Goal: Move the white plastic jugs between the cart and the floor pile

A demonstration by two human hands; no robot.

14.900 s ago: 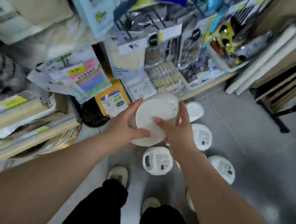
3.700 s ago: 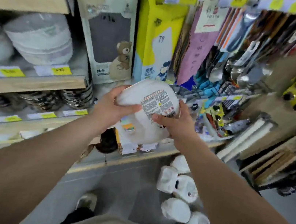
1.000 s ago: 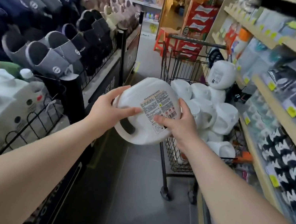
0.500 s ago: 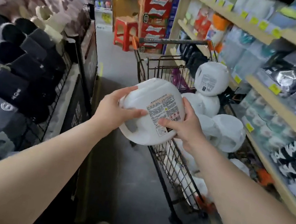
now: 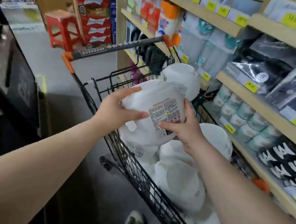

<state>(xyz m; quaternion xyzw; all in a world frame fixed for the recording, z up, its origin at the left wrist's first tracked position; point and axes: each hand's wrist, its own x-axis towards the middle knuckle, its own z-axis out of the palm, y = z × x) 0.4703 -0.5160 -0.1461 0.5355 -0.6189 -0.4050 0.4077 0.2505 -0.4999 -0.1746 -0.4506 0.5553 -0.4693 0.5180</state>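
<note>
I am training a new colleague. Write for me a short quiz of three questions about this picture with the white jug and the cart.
1. True or false: both hands hold the white jug.
2. Where is the jug now?
A. on the shelf
B. over the shopping cart
C. on the red stool
3. Fill in: the printed label on the jug faces ____ the camera.

Key:
1. True: the left hand and the right hand grip its two sides.
2. B. More white jugs lie in the cart.
3. Toward.
</note>
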